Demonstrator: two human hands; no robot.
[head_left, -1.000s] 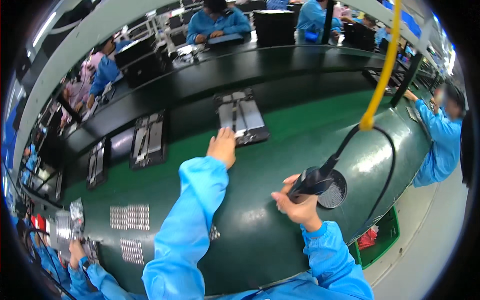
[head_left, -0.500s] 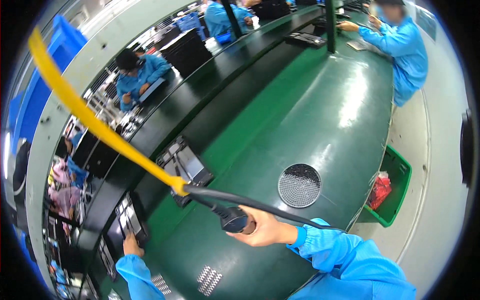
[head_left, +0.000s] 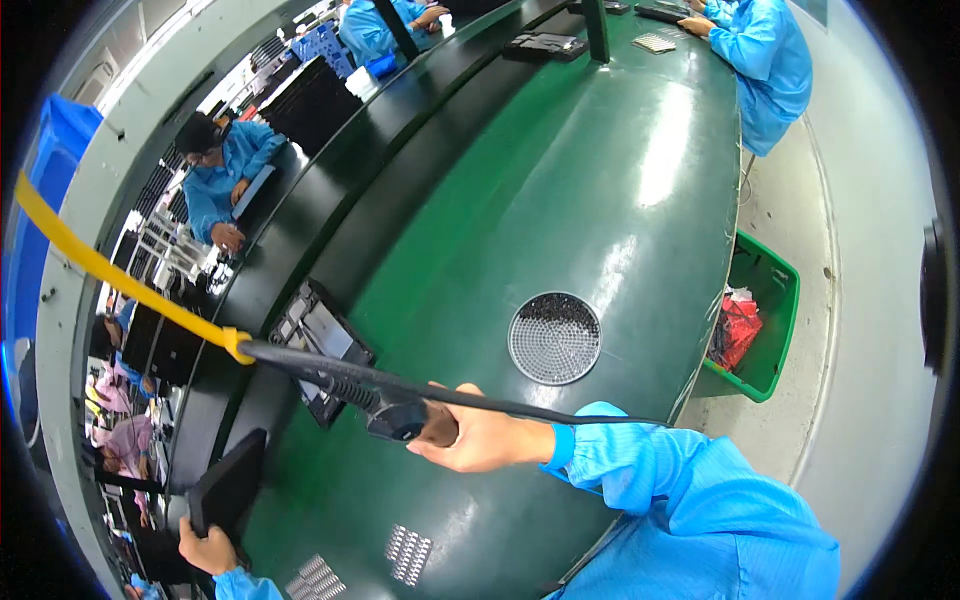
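Observation:
My right hand (head_left: 485, 440) is wrapped round a dark electric screwdriver (head_left: 400, 418), which hangs by its black cable from a yellow strap (head_left: 130, 283). The tool is held above the green-topped bench. At the lower left my left hand (head_left: 208, 548) grips the edge of a dark flat panel-like unit (head_left: 230, 482), now tilted up so that its plain dark side shows. Beyond it lies another black-framed unit (head_left: 322, 350) with silvery parts. Near my right hand sits a round gridded plate (head_left: 555, 362) with small dark pieces gathered at its far side.
Two groups of small metal pieces (head_left: 408, 555) (head_left: 317, 580) lie on the near bench. A dark raised ledge (head_left: 330, 205) borders the left. A green bin (head_left: 775, 330) with red contents stands right of the bench. Co-workers in blue work at the far end (head_left: 770, 60) and across the ledge.
My left hand has tipped up the unit it touched, moving it nearer and leftward. The screwdriver stays in my right hand. The view has shifted, so the bench appears further left and higher.

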